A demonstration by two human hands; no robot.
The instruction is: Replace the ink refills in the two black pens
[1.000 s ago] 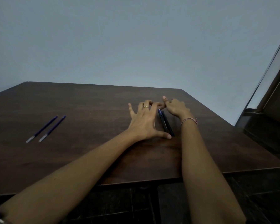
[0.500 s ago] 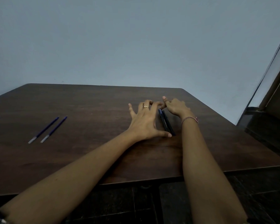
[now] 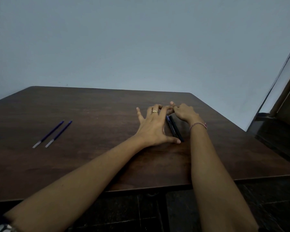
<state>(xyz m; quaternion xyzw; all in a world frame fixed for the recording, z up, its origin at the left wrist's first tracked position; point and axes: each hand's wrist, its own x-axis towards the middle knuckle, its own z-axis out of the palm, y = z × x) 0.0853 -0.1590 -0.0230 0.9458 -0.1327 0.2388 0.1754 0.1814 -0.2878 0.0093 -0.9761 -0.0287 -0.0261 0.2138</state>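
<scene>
Two slim black plastic pens (image 3: 174, 128) on dark wooden worktop (image 3: 99, 111), fingers (image 3: 167, 110) loosely touching, nothing lifted; next, unscrewing one.

A dark wooden table (image 3: 90, 161) fills the lower frame. A plain grey-blue wall (image 3: 141, 44) rises behind. Dark floor tiles (image 3: 124, 213) lie below.

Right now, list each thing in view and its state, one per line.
Two black pens: lying side by side on the table, still assembled, between both hands.
Two ink refills: lying parallel at the table's left, untouched.
Left hand: fingers spread, thumb at the pens' near end.
Right hand: fingers curled at the pens' far end; grip unclear.
Table: dark wood, level.
</scene>
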